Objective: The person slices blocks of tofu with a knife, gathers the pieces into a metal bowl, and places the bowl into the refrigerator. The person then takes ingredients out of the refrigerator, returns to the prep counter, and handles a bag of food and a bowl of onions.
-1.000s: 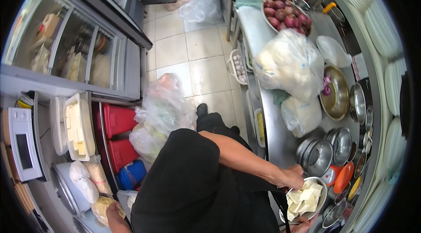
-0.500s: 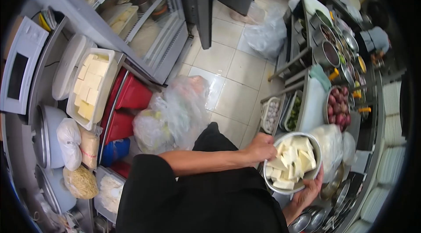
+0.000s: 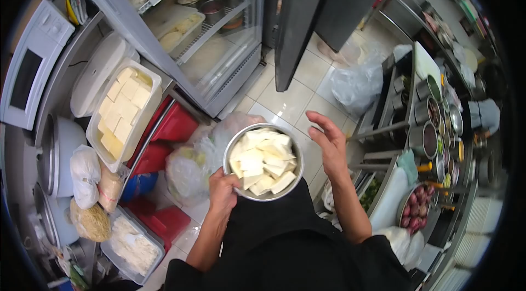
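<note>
Head camera view: a tall refrigerator (image 3: 235, 85) with stocked shelves rises ahead and to the left in a crowded kitchen, a dark upright door panel (image 3: 307, 22) just beyond it, while a long worktable (image 3: 383, 203) loaded with pots and food runs down the right side. Tiled floor (image 3: 285, 99) shows between, partly blocked by filled clear plastic bags (image 3: 189, 170) lying close in front of the person, with another plastic bag (image 3: 359, 80) farther off. At left, a white tub (image 3: 158, 99) of pale blocks sits by its lid (image 3: 98, 75), above red bins (image 3: 178, 121); a bowl of red onions (image 3: 417, 209) rests at right. Amid it all, a metal bowl (image 3: 298, 166) is held up in front of the body, between the two hands — the left hand (image 3: 223, 189) grips its near-left rim, thumb over the edge, and the right hand (image 3: 330, 143) is raised just off its right side, bare of any load, fingers parted. The bowl's mouth faces up toward the camera; the rim is round, with no one axis longer. Heaped inside, pale cut pieces (image 3: 263, 159) lie at mixed angles.
</note>
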`<state>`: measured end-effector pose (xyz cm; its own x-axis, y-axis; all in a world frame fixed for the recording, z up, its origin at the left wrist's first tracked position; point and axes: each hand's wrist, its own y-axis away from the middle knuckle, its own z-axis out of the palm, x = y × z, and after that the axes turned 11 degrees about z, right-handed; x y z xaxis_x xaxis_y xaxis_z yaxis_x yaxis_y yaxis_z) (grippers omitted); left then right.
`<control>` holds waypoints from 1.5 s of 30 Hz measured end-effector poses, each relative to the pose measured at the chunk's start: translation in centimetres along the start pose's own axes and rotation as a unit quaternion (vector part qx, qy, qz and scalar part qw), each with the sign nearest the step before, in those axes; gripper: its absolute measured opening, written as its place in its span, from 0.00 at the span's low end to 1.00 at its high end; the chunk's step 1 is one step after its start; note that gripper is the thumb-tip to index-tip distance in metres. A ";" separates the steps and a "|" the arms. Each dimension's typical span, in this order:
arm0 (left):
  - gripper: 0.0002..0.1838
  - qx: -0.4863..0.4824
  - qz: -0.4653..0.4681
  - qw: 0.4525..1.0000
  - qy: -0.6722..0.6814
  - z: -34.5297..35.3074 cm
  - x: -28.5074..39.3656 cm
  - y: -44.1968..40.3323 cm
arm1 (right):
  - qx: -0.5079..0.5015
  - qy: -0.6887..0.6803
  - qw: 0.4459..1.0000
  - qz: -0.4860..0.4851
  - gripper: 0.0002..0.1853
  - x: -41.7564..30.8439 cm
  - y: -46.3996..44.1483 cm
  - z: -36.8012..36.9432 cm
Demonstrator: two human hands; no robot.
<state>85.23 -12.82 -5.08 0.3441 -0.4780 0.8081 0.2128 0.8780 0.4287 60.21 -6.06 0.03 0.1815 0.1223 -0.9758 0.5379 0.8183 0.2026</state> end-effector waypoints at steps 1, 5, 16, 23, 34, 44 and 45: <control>0.24 0.028 0.013 0.999 0.014 -0.3 0.1 -0.3 | -0.030 0.013 0.999 -0.009 0.20 -0.4 -2.5 0.6; 0.26 0.150 0.073 0.985 0.050 -0.7 -1.0 -0.6 | -0.133 0.132 0.978 -0.092 0.18 -2.5 -11.5 3.8; 0.31 0.401 0.168 0.876 0.208 3.7 -7.8 2.9 | -0.387 0.138 0.780 -0.472 0.18 -10.0 -22.7 20.0; 0.26 0.490 0.172 0.812 0.266 6.9 -12.2 5.8 | -0.150 0.266 0.479 -0.823 0.03 -21.7 -26.1 35.3; 0.20 0.528 0.151 0.794 0.260 5.4 -16.0 6.1 | -0.037 0.466 0.299 -0.832 0.03 -22.8 -30.5 44.8; 0.21 0.523 0.165 0.791 0.272 3.0 -18.9 5.4 | -0.124 0.385 0.351 -0.844 0.05 -23.6 -27.9 37.4; 0.21 0.522 0.166 0.788 0.282 2.5 -19.0 5.3 | -0.137 0.364 0.372 -0.843 0.04 -23.4 -27.2 34.5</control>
<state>77.55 0.96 -17.14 0.6372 0.1058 0.7634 -0.7408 0.3575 0.5687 69.74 -50.56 20.20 -0.5489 -0.6562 0.5178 -0.7394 0.0924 -0.6668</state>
